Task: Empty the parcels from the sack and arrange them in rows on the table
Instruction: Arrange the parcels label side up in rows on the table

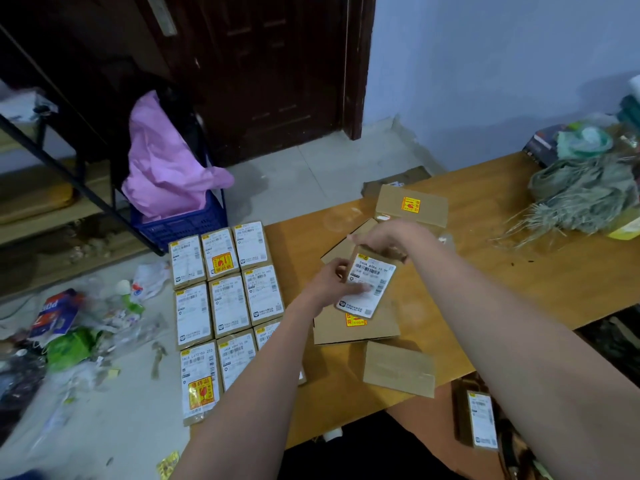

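At mid desk [519, 271], above a loose heap of brown boxes: both hands pinching one labelled parcel [369, 285], label up, tilted and lifted off the heap. Left hand [332, 282] gripping the near-left edge, thumb across the label. Right hand [388, 237] curled over the far end.

To the left, a grid [225, 306] of parcels laid label up, three across, edges touching, running along the left end of the desk. Near rows partly hidden by the left arm, so the open slot cannot be told for sure.

Sack [585, 192] lying crumpled at the far right of the desk, apparently emptied. Loose parcels [398, 368] yet to place, some label down; one more [479, 420] low at the right, off the desk edge.

To do this step well: keep the label up, turn the parcel to match the grid's direction, carry it left and low. Set down flush against its neighbours without nudging them over the left edge. Flip face-down boxes before placing.
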A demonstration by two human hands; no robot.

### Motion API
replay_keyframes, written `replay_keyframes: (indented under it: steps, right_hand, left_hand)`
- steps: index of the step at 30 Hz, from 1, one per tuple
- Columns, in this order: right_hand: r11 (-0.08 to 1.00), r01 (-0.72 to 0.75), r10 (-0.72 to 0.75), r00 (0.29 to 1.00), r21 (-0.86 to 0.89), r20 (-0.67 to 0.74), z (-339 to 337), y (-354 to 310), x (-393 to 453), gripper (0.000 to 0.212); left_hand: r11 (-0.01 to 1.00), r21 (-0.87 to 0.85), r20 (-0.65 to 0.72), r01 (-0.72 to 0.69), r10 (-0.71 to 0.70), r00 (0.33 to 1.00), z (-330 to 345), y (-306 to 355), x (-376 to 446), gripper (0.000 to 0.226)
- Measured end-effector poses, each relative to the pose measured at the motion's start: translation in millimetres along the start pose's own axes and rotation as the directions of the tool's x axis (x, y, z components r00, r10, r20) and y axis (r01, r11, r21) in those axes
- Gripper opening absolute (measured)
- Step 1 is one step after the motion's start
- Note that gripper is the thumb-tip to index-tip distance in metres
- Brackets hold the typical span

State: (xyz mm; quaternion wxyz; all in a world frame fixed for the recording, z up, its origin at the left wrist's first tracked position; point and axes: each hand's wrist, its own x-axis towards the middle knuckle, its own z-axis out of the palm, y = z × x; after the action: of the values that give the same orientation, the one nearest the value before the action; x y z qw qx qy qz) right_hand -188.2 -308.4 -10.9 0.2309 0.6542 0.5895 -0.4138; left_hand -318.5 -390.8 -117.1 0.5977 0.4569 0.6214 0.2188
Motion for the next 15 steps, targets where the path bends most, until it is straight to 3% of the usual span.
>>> replay_keyframes:
  steps: [4,7,8,12,15]
  right_hand:
    - [0.878,0.078,-0.077,0.997,0.471,-0.022,14.8,-3.9,33.8,0.087]
    - [0.792,0.078,-0.158,0.984,0.605,0.080,31.9,-4.7,55.2,0.101]
    - [0.787,0.080,-0.195,0.973,0.612,0.124,37.5,-6.7,57.9,0.097]
    - [0.809,0.143,-0.263,0.956,0.571,0.132,51.9,-17.7,69.0,0.046]
    - [0.793,0.153,-0.263,0.959,0.589,0.104,56.3,-29.4,79.8,0.041]
  left_hand:
    - [0.953,-0.293,-0.142,0.073,-0.118,0.983,-24.0,-14.3,-0.6,0.064]
    - [0.904,-0.421,-0.209,0.080,-0.183,0.961,-36.9,-23.4,-0.2,0.061]
    - [0.901,-0.426,-0.221,0.082,-0.191,0.956,-40.4,-25.6,1.1,0.059]
    - [0.899,-0.425,-0.247,0.105,-0.227,0.942,-53.2,-30.9,5.6,0.052]
    - [0.907,-0.402,-0.269,0.127,-0.249,0.930,-62.8,-34.9,14.2,0.059]
